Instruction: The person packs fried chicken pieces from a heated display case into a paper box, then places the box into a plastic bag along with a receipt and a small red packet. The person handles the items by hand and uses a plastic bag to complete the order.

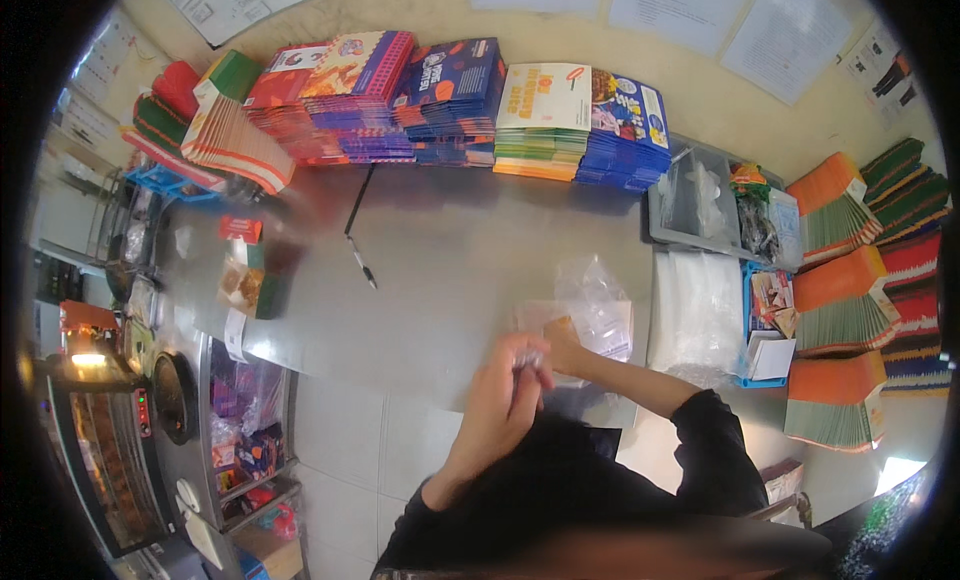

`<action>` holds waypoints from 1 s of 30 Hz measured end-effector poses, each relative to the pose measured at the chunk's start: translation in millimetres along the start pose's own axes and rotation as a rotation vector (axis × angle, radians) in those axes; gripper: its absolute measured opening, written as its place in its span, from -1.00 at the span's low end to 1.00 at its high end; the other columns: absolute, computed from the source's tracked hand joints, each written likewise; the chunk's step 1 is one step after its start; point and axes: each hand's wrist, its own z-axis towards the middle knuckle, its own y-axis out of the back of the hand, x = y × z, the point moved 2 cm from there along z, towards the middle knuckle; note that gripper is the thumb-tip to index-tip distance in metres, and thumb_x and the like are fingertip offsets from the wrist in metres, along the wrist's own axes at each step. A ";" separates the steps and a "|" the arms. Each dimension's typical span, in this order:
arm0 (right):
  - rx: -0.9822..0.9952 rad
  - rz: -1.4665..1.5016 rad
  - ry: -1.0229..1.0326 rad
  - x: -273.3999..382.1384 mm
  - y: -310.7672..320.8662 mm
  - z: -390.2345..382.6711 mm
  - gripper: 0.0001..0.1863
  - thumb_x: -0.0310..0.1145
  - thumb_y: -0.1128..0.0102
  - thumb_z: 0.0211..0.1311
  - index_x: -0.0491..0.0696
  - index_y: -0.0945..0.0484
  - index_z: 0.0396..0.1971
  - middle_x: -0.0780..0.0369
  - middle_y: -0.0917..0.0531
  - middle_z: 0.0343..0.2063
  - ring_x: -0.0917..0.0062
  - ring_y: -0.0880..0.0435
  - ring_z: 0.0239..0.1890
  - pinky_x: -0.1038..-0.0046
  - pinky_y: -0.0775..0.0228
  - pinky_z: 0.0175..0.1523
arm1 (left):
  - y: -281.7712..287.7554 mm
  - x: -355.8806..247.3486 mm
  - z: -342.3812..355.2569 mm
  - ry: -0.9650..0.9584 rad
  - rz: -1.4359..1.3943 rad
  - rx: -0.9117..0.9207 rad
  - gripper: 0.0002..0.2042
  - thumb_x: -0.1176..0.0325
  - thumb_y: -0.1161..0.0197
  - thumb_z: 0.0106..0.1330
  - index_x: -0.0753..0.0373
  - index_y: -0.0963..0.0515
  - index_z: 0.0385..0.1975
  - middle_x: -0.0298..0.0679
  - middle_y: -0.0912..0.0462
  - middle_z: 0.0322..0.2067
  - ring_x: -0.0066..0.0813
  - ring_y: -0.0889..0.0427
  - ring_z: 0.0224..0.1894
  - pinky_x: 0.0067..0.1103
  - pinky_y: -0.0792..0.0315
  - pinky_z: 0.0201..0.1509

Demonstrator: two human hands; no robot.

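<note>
My left hand (510,385) is closed on a small crumpled piece of clear plastic (530,361), above the steel worktop's near edge. My right hand (565,345) is just right of it, at a pale flat sheet with crumpled clear plastic bags (600,300) on it. Its fingertips are partly hidden, so I cannot tell what they hold.
Folded printed cartons (540,110) line the back wall. More folded cartons (830,310) stand at right, beside a grey tray (668,215) and white bags (695,310). A pen (360,260) and small boxes (243,280) lie left. A glass-fronted warmer (90,450) stands at lower left.
</note>
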 end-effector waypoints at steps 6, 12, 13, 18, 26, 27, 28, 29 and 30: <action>0.433 -0.024 0.150 -5.9 30.7 23.6 -0.86 -0.35 -0.13 0.00 -0.05 -0.59 -0.44 0.09 -0.60 -0.31 0.26 -0.62 -0.19 0.18 -0.46 -0.20 | 26.5 4.2 3.0 -0.077 -0.034 -0.067 -0.79 0.67 0.13 0.29 0.28 -0.34 -0.14 -0.20 -0.55 -0.41 -0.53 -0.56 -0.35 -0.61 -0.45 -0.20; 0.495 0.105 0.058 -4.5 53.3 3.5 -0.83 -0.35 -0.07 0.09 -0.10 -0.48 -0.33 0.07 -0.57 -0.38 0.21 -0.62 -0.23 0.20 -0.43 -0.17 | 22.6 -0.9 15.4 -0.075 -0.114 0.033 -0.83 0.64 0.08 0.31 0.32 -0.36 -0.16 -0.17 -0.56 -0.35 -0.51 -0.56 -0.28 -0.56 -0.46 -0.13; 0.531 0.148 0.097 -3.8 51.4 -2.5 -0.82 -0.35 -0.07 0.11 -0.10 -0.46 -0.31 0.07 -0.57 -0.39 0.22 -0.62 -0.24 0.22 -0.42 -0.18 | 22.4 -3.3 16.1 -0.083 -0.109 0.050 -0.84 0.64 0.08 0.32 0.33 -0.37 -0.16 -0.17 -0.56 -0.34 -0.50 -0.57 -0.27 -0.56 -0.46 -0.12; 0.365 0.401 -0.206 -8.4 27.2 -14.1 -0.80 -0.40 -0.04 0.12 -0.10 -0.43 -0.25 0.05 -0.56 -0.28 0.16 -0.56 -0.16 0.21 -0.38 -0.10 | 19.0 -6.6 20.1 -0.013 -0.189 0.115 -0.86 0.60 0.04 0.32 0.36 -0.40 -0.17 -0.14 -0.57 -0.31 -0.50 -0.57 -0.30 -0.56 -0.47 -0.15; 0.190 0.214 -0.060 -10.0 32.5 -22.0 -0.76 -0.49 -0.03 0.08 -0.07 -0.49 -0.19 0.09 -0.55 -0.24 0.20 -0.53 -0.06 0.21 -0.38 -0.04 | 17.7 -2.0 20.4 -0.042 -0.115 0.157 -0.82 0.57 0.01 0.31 0.32 -0.45 -0.13 -0.15 -0.58 -0.19 -0.50 -0.58 -0.37 -0.60 -0.46 -0.23; 0.172 0.238 -0.121 -15.8 39.9 -26.0 -0.74 -0.50 -0.04 0.08 -0.06 -0.49 -0.17 0.09 -0.55 -0.25 0.19 -0.54 -0.07 0.21 -0.39 -0.06 | 16.6 0.0 22.6 -0.068 -0.089 0.162 -0.79 0.58 -0.01 0.30 0.29 -0.46 -0.10 -0.15 -0.58 -0.19 -0.47 -0.58 -0.36 -0.60 -0.46 -0.23; 0.187 0.241 -0.191 -21.9 45.7 -28.7 -0.71 -0.52 -0.04 0.07 -0.05 -0.49 -0.15 0.10 -0.54 -0.26 0.19 -0.55 -0.08 0.20 -0.40 -0.07 | 15.3 3.6 25.9 -0.108 -0.098 0.132 -0.76 0.59 -0.02 0.28 0.27 -0.47 -0.08 -0.16 -0.59 -0.19 -0.44 -0.58 -0.36 -0.61 -0.46 -0.23; 0.104 0.157 -0.296 -29.4 53.2 -30.8 -0.72 -0.52 -0.08 0.04 -0.06 -0.48 -0.18 0.10 -0.54 -0.26 0.18 -0.55 -0.11 0.19 -0.41 -0.09 | 10.9 9.5 30.2 -0.175 0.064 0.140 -0.75 0.59 -0.05 0.26 0.24 -0.48 -0.08 -0.16 -0.58 -0.17 -0.39 -0.59 -0.36 -0.58 -0.48 -0.26; 0.048 0.057 -0.415 -36.4 60.1 -32.8 -0.72 -0.53 -0.12 0.01 -0.06 -0.48 -0.20 0.10 -0.54 -0.26 0.17 -0.55 -0.14 0.18 -0.42 -0.11 | 4.3 17.8 36.0 -0.255 0.195 0.123 -0.74 0.58 -0.08 0.24 0.21 -0.50 -0.08 -0.16 -0.58 -0.15 -0.35 -0.61 -0.36 -0.56 -0.49 -0.29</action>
